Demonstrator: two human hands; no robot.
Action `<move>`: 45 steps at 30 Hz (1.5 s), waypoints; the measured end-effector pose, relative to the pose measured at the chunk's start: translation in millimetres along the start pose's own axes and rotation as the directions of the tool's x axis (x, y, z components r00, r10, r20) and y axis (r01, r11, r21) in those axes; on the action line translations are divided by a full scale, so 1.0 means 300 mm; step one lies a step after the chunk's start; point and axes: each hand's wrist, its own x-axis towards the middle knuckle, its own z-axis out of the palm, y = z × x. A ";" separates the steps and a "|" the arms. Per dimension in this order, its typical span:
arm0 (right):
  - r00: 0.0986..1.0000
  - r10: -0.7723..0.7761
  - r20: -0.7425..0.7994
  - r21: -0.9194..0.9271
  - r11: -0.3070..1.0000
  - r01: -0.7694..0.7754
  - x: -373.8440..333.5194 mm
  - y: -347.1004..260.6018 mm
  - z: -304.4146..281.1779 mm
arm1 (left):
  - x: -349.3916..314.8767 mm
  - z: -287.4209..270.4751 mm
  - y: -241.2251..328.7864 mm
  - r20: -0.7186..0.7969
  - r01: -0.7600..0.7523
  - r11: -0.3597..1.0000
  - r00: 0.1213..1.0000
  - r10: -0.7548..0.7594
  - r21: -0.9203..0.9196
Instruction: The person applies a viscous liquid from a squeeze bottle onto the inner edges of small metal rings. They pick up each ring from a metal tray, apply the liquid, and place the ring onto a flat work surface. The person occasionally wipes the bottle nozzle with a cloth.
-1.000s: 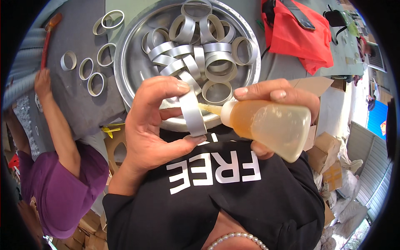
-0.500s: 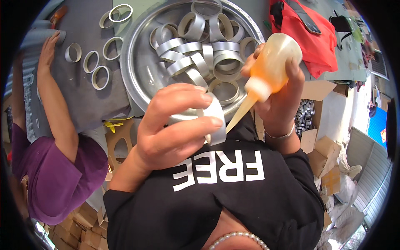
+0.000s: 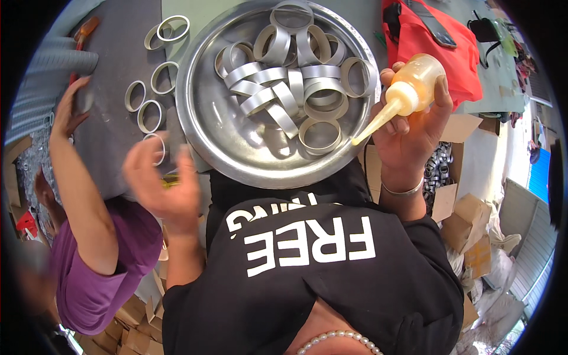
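My right hand is wrapped round a translucent squeeze bottle holding orange liquid. The bottle is tilted, its long pale nozzle pointing down and left over the rim of a round metal tray. Many silvery rings lie heaped in that tray. To the left, my left hand is smeared by motion, with thumb and fingers apart. Just beyond its fingers a silvery ring stands on the dark table cover, partly hidden by them.
More rings stand on the dark cover. At left, a co-worker's hand reaches over the table, near stacked grey tubes. A red bag with a phone lies at right, above a carton of rings.
My left hand has moved left from the bottle's nozzle and let go of the ring by the table's edge. The bottle has shifted right. The co-worker's hand has moved down, and a ring near it has gone.
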 end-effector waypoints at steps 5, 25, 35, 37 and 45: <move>0.997 -0.034 -0.076 -0.044 0.999 0.031 -0.010 -0.004 0.033 | 0.043 0.152 0.272 0.424 -0.024 0.803 0.839 0.340 -0.596; 0.994 -0.090 -0.066 -0.056 0.995 0.086 -0.003 -0.027 0.040 | 0.211 0.165 0.135 0.455 0.350 0.831 0.880 -0.135 -0.432; 0.991 -0.127 0.048 -0.014 0.992 0.128 -0.014 -0.035 0.019 | 0.271 0.202 0.179 0.480 0.026 0.965 0.871 0.107 -0.262; 0.966 -0.247 0.079 -0.160 0.953 0.257 -0.025 -0.038 0.026 | 0.266 0.158 0.196 0.549 0.344 0.793 0.836 -0.014 -0.503; 0.652 -0.362 0.667 -0.463 0.484 0.742 -0.070 0.026 0.107 | 0.078 0.095 0.171 0.885 0.858 -0.347 0.445 0.139 -0.378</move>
